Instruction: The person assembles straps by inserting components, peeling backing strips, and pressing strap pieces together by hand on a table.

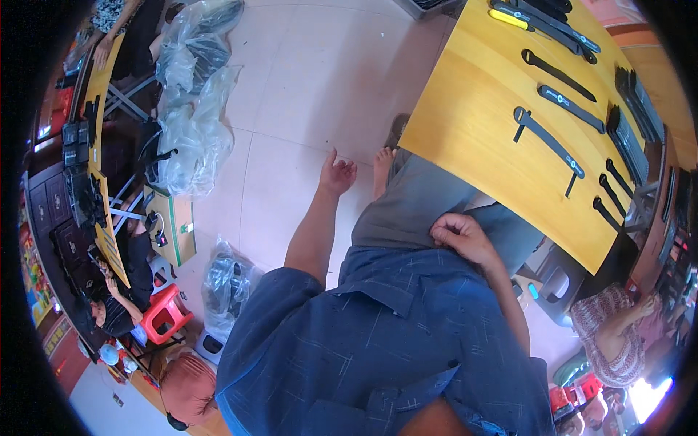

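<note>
My left hand [338, 174] hangs over the pink tiled floor, away from the table. Its thumb is stretched out, the other fingers bend loosely, and nothing shows in the palm. On my lap rests my right hand [463, 237], its fingers curled against the grey trousers [407, 207]. Whatever those fingers may hold is hidden. Ahead and to the right, on the yellow table [472, 109], lie black straps with rounded, slotted ends. One long strap [547, 142] lies across two small black strips, with another strap [571, 108] beyond it. Neither hand touches them.
Stacks of black straps [627, 145] line the table's right side, near several short strips [606, 214]. A yellow-ended strap [509, 19] lies at the far end. Clear plastic bags [195, 138], a carton [174, 232] and a red stool [166, 314] stand left. Other people sit on both sides.
</note>
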